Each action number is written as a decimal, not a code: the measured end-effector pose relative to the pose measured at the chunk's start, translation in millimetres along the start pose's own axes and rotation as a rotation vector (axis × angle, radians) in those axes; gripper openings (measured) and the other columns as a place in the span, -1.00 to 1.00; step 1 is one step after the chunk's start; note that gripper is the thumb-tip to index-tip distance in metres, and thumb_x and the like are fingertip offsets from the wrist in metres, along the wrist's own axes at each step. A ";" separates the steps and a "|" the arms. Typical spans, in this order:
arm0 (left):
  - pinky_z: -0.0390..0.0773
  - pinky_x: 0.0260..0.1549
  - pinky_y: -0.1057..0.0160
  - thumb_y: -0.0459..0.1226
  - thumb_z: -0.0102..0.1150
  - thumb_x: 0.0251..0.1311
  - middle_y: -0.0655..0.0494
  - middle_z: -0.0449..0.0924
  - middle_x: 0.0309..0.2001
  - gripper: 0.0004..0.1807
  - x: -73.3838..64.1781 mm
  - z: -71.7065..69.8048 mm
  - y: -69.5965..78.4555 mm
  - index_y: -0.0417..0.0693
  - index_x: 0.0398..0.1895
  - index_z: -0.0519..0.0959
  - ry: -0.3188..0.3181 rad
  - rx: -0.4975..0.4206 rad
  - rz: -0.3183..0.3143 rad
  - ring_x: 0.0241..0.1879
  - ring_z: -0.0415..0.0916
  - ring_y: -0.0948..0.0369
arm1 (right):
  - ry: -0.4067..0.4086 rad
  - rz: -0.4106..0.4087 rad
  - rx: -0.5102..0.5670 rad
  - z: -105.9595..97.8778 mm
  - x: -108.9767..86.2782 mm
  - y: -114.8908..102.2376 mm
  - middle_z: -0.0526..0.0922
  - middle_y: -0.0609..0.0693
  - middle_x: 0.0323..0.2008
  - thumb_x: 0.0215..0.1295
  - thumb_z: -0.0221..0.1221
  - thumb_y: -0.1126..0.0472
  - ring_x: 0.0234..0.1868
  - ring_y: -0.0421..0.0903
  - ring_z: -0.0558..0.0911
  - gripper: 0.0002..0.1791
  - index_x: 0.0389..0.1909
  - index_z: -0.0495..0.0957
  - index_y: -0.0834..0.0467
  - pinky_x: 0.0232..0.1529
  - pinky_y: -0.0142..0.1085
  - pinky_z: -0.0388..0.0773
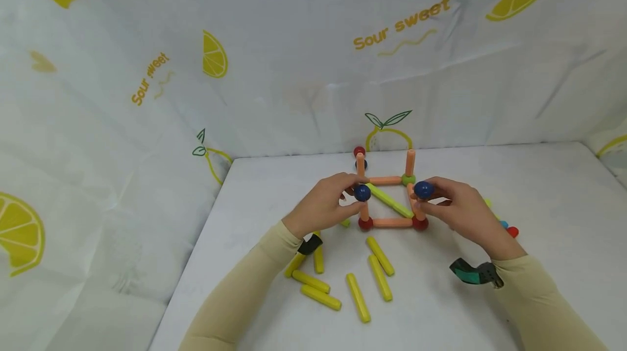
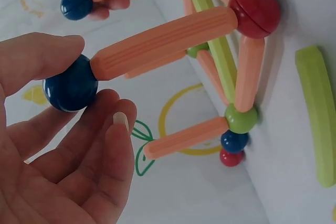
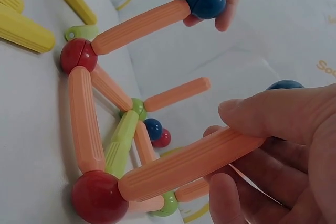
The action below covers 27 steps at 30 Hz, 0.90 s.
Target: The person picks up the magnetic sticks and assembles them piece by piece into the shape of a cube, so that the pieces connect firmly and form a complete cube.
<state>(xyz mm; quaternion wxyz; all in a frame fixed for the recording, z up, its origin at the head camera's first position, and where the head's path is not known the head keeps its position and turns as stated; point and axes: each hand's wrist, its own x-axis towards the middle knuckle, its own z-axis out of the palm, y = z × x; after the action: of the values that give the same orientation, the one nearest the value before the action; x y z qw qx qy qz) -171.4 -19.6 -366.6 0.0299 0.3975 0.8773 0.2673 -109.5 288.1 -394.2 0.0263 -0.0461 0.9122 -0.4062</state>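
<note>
On the white table stands a frame of orange rods (image 1: pixel 392 223) joined by red balls (image 2: pixel 255 12) and green balls (image 1: pixel 408 179). Its four sides lie flat, and a yellow-green rod (image 1: pixel 389 199) crosses it diagonally. An upright orange rod rises from each corner. My left hand (image 1: pixel 329 201) pinches a blue ball (image 2: pixel 72 83) atop the near left upright. With my right hand (image 1: pixel 458 207) I grip the near right upright rod (image 3: pixel 184 161) close to its top, where another blue ball (image 1: pixel 423 189) sits. Both far uprights have bare tops.
Several loose yellow rods (image 1: pixel 358 297) lie in front of the frame. Behind its far left corner are a red ball (image 1: pixel 360 152) and a blue ball (image 1: pixel 361 164). More balls, one of them red (image 1: pixel 512 232), lie beyond my right wrist. A lemon-print sheet (image 1: pixel 294 95) hangs behind the table.
</note>
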 end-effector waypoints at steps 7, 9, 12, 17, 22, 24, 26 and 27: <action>0.68 0.15 0.32 -0.09 0.45 0.40 0.12 0.64 0.27 -0.21 -5.4 -0.3 0.0 0.03 0.61 0.33 0.012 -0.053 -0.056 0.14 0.67 0.17 | -0.019 0.032 0.029 -0.3 0.1 -1.7 0.69 0.28 0.22 0.46 0.40 -0.09 0.15 0.30 0.72 -0.37 0.37 0.53 0.16 -0.17 -0.14 0.71; 0.68 0.16 0.31 -0.06 0.47 0.39 0.13 0.62 0.29 -0.15 -7.8 -0.7 0.1 0.08 0.64 0.28 0.023 -0.058 -0.069 0.15 0.65 0.20 | -0.016 0.024 0.023 -0.4 0.8 -2.0 0.69 0.28 0.22 0.47 0.39 -0.06 0.16 0.27 0.70 -0.40 0.37 0.54 0.17 -0.07 -0.02 0.76; 0.66 0.17 0.34 -0.04 0.49 0.36 0.12 0.59 0.31 -0.12 -12.9 -1.2 2.4 0.11 0.65 0.26 0.075 -0.026 -0.049 0.16 0.61 0.26 | -0.013 0.011 0.016 -0.3 1.3 -2.3 0.69 0.28 0.21 0.48 0.39 -0.02 0.15 0.25 0.70 -0.41 0.36 0.54 0.19 0.06 0.11 0.76; 0.63 0.07 0.43 -0.18 0.46 0.39 0.13 0.66 0.14 -0.46 -23.4 4.3 24.8 -0.03 0.37 0.54 0.179 0.090 0.173 0.07 0.60 0.27 | -0.016 0.028 0.037 -3.6 -1.4 -0.9 0.69 0.25 0.23 0.47 0.38 -0.15 0.10 0.21 0.74 -0.36 0.38 0.54 0.13 -0.22 -0.11 0.74; 0.57 0.12 0.52 -0.25 0.30 0.53 0.30 0.73 0.07 -0.74 -24.7 39.3 48.2 0.14 0.20 0.73 -0.198 0.373 0.339 0.06 0.61 0.36 | -0.016 0.046 0.051 -5.9 -3.0 -1.3 0.68 0.25 0.25 0.45 0.35 -0.25 0.01 0.15 0.75 -0.31 0.40 0.51 0.08 -0.48 -0.21 0.59; 0.56 0.16 0.51 -0.21 0.24 0.58 0.35 0.73 0.12 -0.72 -21.5 57.7 48.7 0.22 0.24 0.73 -0.348 0.531 0.351 0.10 0.60 0.36 | -0.023 0.058 0.057 -5.7 -3.0 -1.6 0.66 0.25 0.26 0.45 0.35 -0.26 -0.01 0.13 0.74 -0.29 0.42 0.49 0.07 -0.49 -0.22 0.57; 0.57 0.15 0.48 -0.15 0.21 0.60 0.38 0.73 0.12 -0.72 -18.5 72.6 45.3 0.29 0.25 0.72 -0.420 0.662 0.351 0.10 0.59 0.35 | -0.027 0.065 0.063 -5.0 -2.7 -1.9 0.65 0.26 0.26 0.45 0.35 -0.25 -0.03 0.13 0.73 -0.28 0.44 0.48 0.07 -0.49 -0.22 0.56; 0.57 0.14 0.46 -0.12 0.20 0.61 0.39 0.73 0.12 -0.73 -17.3 77.6 43.4 0.31 0.24 0.72 -0.434 0.709 0.350 0.09 0.59 0.34 | -0.029 0.068 0.067 -4.5 -2.5 -2.1 0.65 0.25 0.26 0.45 0.35 -0.25 -0.05 0.12 0.73 -0.28 0.44 0.47 0.06 -0.49 -0.22 0.56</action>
<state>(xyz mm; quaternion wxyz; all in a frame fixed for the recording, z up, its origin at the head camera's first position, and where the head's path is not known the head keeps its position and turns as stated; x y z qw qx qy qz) -109.4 26.2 -414.3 0.0297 0.5723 0.8077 -0.1383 -107.3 290.3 -389.6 0.0549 -0.0202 0.8987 -0.4347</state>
